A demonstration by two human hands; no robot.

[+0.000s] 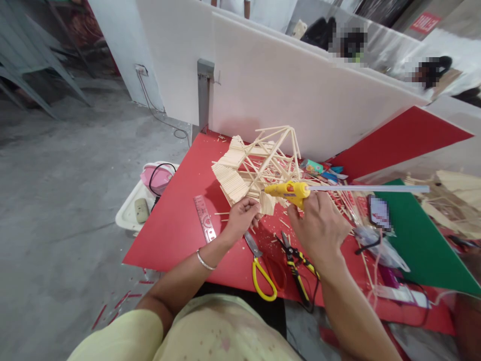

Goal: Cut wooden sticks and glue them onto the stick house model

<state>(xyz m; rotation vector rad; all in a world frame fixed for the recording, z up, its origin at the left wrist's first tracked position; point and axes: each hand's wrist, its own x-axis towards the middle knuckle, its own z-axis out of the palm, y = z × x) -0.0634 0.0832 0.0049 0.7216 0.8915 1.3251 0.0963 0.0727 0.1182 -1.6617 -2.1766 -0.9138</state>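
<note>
My right hand [319, 220] is wrapped round a yellow hot glue gun [289, 190], a long clear glue stick [368, 188] jutting from its back end. The nozzle points left, close to a model built of thin wooden sticks [231, 183], with an open stick frame [278, 150] rising behind. At the model's near edge, my left hand [244, 215] has its fingers pinched together; whether they grip the model or a loose stick is hidden. Below lie scissors with yellow handles [265, 281] and black-and-yellow pliers [295, 271]. A clear ruler [205, 220] rests left of my left hand.
The red tabletop [169, 240] carries scattered stick pieces. To the right are a phone [379, 211], a plastic bag [383, 250] and a green board [421, 235]. White panels [293, 95] stand behind the table. A white tub [130, 213] sits at the left.
</note>
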